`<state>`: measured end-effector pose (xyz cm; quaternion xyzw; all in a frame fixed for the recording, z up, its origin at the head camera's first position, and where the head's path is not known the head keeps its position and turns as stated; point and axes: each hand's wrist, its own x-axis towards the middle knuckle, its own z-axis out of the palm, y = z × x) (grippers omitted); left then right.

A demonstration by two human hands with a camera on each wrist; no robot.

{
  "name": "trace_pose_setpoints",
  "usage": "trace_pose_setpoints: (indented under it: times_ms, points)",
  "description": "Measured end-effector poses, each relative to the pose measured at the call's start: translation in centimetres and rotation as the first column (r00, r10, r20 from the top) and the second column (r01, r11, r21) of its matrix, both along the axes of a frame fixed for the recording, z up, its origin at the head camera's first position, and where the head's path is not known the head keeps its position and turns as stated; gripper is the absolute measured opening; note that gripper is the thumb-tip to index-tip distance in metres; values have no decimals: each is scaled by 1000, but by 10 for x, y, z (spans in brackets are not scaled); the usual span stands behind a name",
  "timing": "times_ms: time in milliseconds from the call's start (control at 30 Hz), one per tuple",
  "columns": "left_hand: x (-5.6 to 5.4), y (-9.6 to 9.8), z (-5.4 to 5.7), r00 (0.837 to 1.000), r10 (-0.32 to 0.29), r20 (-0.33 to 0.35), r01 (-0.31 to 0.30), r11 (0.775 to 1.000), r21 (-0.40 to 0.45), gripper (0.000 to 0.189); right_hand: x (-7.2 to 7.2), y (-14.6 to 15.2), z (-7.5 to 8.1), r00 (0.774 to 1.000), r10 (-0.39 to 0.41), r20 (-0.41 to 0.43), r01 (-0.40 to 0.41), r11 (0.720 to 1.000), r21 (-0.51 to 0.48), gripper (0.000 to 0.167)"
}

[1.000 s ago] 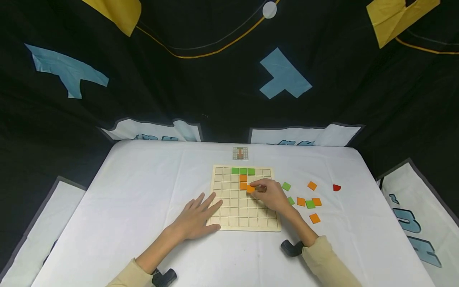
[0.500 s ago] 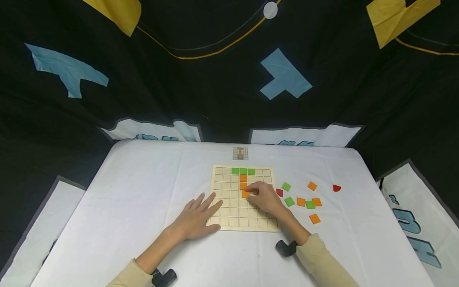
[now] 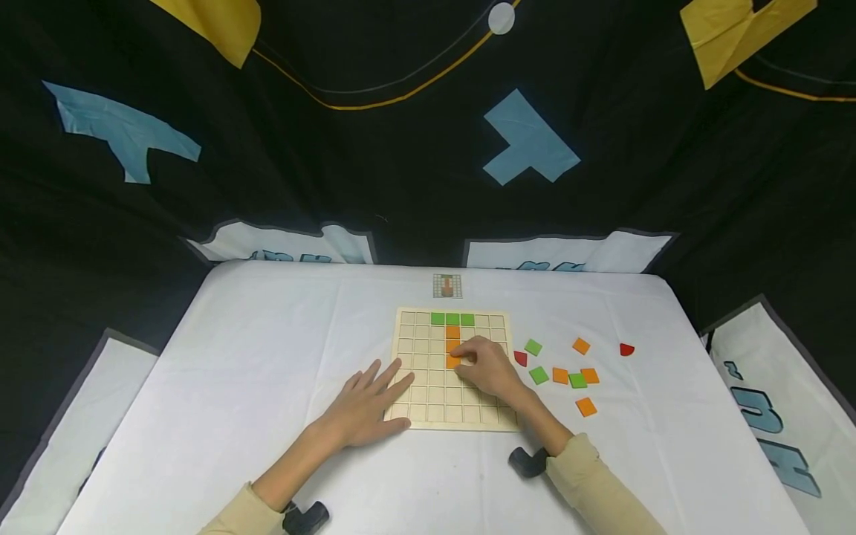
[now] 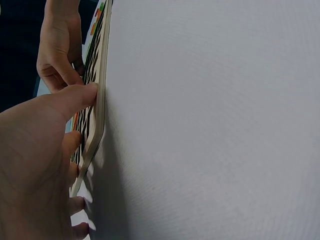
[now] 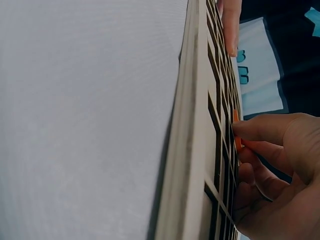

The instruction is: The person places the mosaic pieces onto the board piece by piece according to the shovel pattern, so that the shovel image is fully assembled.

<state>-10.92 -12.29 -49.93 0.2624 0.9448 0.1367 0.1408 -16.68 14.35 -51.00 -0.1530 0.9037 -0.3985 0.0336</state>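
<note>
A pale wooden grid board (image 3: 428,412) lies on the white table. Three green tiles (image 3: 452,319) fill cells in its top row, and orange tiles (image 3: 452,332) run down in a column below the middle one. At the lower end of that column my right hand (image 3: 491,369) pinches an orange square tile (image 3: 452,362) between thumb and fingers, right at the board's surface. The right wrist view shows the pinched tile (image 5: 238,144) partly covered by fingers. My left hand (image 3: 361,409) lies with fingers spread over the board's left edge; its thumb (image 4: 82,97) presses the near corner.
Right of the board lie loose green tiles (image 3: 539,375), orange tiles (image 3: 586,406), a red piece (image 3: 520,358) and another, rounded red piece (image 3: 626,349). A small printed grid card (image 3: 447,286) sits beyond the board. Dark cloth (image 3: 414,186) hangs behind the table.
My right hand has moved left and slightly down with the orange tile, bringing it below the other orange ones. The red piece beside the board came into view. My left hand stays put.
</note>
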Motion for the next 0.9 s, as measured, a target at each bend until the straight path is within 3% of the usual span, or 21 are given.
trace_pose_setpoints:
  times_ms: [900]
  points:
    - [0, 0, 0, 1000, 3, -7, -3, 1000, -6, 71, 0, 0, -2, 1000, -8, -28, 8, 1000, 4, 19]
